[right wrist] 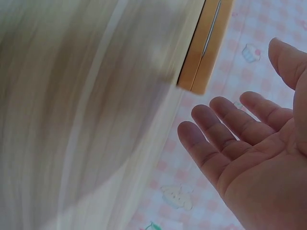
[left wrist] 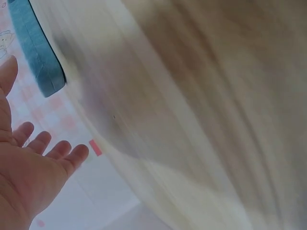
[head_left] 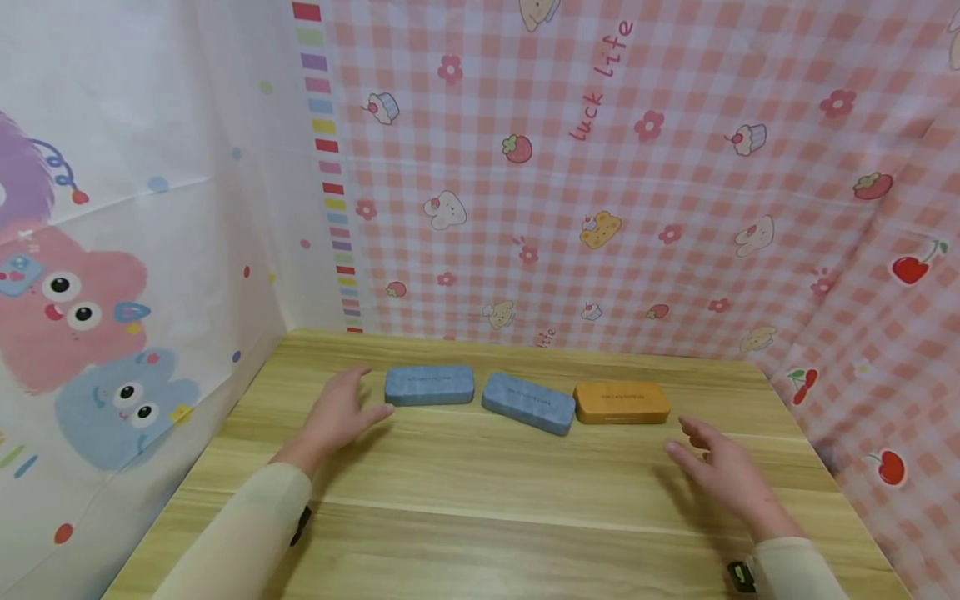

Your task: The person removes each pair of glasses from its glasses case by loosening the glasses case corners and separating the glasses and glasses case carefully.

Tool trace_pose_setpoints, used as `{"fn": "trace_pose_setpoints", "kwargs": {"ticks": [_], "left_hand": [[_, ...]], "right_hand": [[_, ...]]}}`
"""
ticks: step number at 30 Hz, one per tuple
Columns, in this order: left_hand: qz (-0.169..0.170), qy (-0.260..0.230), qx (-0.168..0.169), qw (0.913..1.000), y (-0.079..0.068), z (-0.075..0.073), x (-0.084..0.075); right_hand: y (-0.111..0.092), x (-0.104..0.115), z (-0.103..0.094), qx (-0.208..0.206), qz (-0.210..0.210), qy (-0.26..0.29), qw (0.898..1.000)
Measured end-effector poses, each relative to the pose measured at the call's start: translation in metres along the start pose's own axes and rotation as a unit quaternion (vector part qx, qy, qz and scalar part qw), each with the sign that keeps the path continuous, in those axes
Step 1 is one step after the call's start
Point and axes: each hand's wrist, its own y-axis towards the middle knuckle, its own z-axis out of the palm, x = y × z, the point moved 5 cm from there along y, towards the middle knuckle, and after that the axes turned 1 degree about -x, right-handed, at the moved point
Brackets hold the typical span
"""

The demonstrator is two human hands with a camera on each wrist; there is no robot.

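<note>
Three oblong cases with small print on top lie in a row at the back of the table. A blue case [head_left: 429, 386] is at the left, a second blue case [head_left: 528, 403] lies slanted in the middle, and an orange case [head_left: 622, 403] is at the right, its near end beside the slanted one. My left hand [head_left: 341, 417] is just left of the first blue case, thumb and fingers spread, holding nothing. To the right of the orange case, my right hand [head_left: 720, 467] is held with its fingers extended and its palm bare. In the right wrist view a seam runs along the orange case [right wrist: 202, 52].
The wood-grain table [head_left: 480, 517] ends at a pink checked cloth [head_left: 480, 183] hanging behind it and along the right. A white cloth with cartoon figures [head_left: 150, 275] hangs at the left. Dark wrist devices show at both sleeves.
</note>
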Motion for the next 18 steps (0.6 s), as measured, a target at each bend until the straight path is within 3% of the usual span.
{"fn": "trace_pose_setpoints", "kwargs": {"ticks": [9,18], "left_hand": [[0.012,0.016,0.012,0.9997,0.018,0.017,-0.008],[0.008,0.044,0.035,0.9984,0.032,0.030,-0.016]], "right_hand": [[-0.002,0.020,0.010,-0.012,-0.038,0.015,0.999],[-0.006,0.027,0.012,-0.007,-0.028,0.017,0.999]]}}
